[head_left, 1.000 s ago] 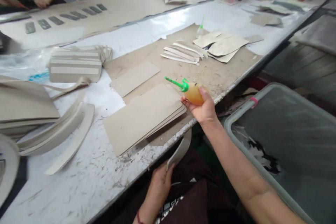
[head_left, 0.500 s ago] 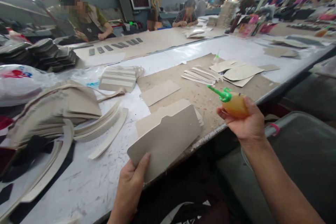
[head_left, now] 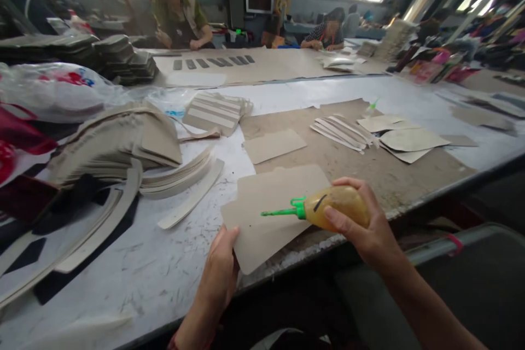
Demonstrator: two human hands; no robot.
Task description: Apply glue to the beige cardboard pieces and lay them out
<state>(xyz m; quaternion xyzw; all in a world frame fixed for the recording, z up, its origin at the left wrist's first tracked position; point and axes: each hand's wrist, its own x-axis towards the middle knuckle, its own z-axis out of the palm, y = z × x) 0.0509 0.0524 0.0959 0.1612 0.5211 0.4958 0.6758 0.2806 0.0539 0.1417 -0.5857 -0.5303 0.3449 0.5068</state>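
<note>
My left hand (head_left: 221, 260) grips the left edge of a beige cardboard panel (head_left: 262, 240) at the table's front edge. My right hand (head_left: 367, 224) is wrapped round a squeeze bottle (head_left: 338, 205) with amber contents and a green nozzle. The bottle lies nearly level, its nozzle pointing left over the panel. Whether the tip touches the panel I cannot tell. Another beige panel (head_left: 283, 178) lies partly hidden behind the held one. Farther back are a flat rectangular piece (head_left: 274, 146) and a bundle of pale strips (head_left: 342, 132).
At left, a fanned stack of beige sheets (head_left: 123, 136) and curved strips (head_left: 192, 197) cover the table, near a plastic bag (head_left: 61, 87). Beige cut pieces (head_left: 414, 139) lie at right. A grey bin (head_left: 463, 279) stands below the table edge. A co-worker (head_left: 180, 22) sits across.
The bottle has swung left over the cardboard panel, its nozzle now crossing above it. The held panel has tipped flatter and turned. The camera view has shifted left.
</note>
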